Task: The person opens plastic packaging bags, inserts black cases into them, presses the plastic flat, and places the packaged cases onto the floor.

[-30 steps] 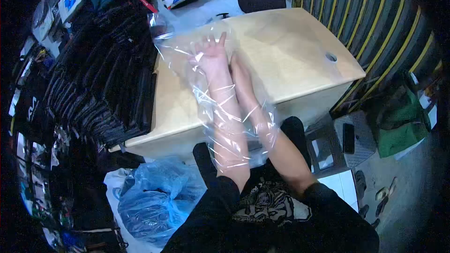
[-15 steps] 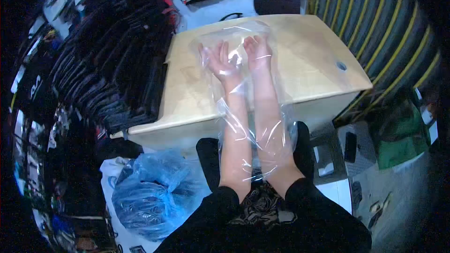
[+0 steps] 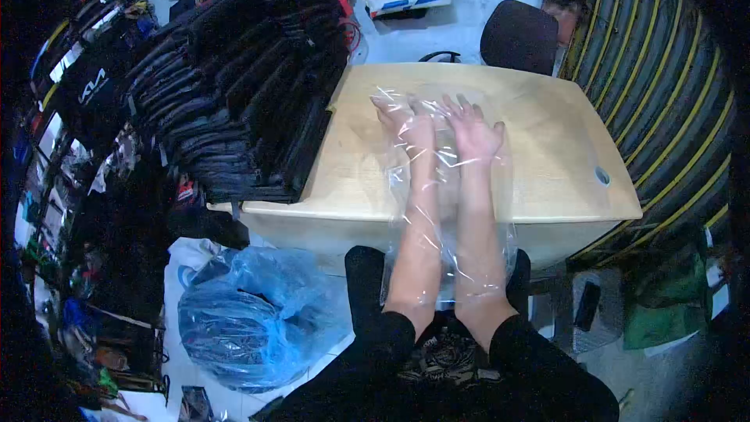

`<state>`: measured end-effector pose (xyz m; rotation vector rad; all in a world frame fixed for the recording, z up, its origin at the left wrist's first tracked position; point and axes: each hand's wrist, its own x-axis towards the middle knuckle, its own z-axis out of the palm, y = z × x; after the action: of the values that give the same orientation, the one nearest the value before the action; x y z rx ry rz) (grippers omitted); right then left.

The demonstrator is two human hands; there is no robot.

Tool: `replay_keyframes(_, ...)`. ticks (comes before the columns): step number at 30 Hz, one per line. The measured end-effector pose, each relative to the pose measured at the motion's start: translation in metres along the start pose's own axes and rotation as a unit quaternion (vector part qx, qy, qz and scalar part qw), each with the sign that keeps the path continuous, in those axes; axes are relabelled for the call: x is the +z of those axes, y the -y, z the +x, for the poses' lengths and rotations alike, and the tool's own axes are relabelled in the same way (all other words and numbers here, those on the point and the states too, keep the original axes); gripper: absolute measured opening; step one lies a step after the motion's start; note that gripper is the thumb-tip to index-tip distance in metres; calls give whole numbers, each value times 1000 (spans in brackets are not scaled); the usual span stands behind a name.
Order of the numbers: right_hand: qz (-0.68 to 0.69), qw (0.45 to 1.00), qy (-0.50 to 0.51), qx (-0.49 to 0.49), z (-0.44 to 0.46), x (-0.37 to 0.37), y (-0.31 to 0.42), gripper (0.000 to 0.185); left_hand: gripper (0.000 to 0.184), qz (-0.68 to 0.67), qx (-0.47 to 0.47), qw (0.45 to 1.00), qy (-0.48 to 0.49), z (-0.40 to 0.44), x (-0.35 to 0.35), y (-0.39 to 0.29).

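Both my arms reach forward inside a long clear plastic bag (image 3: 448, 227), which covers them from the fingertips to near the elbows. Inside its far end, my left hand (image 3: 408, 121) is bent toward the left with the fingers apart, partly blurred by glare on the film. Beside it, my right hand (image 3: 475, 134) is spread, fingers pointing away and thumb out to the right. Neither hand grips anything that I can see. Beneath them lies the pale wooden tabletop (image 3: 555, 156).
A tall stack of folded dark garments (image 3: 234, 101) covers the table's left side. On the floor at lower left sits a filled blue plastic bag (image 3: 258, 320). A dark chair back (image 3: 519, 35) stands behind the table, and yellow-striped dark material (image 3: 664, 101) lines the right.
My right hand has gone from curled fingers to spread ones, and my left hand has turned leftward. The bag remains around both arms. The view has shifted, moving the table right and down.
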<state>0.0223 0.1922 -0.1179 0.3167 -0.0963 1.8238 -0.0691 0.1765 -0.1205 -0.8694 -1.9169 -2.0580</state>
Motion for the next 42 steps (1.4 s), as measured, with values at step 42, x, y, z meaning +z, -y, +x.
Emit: replay_keyframes(42, -951, 301, 16, -73, -169, -4, 23, 73, 46, -185, -230, 880, 372, 7, 59, 1)
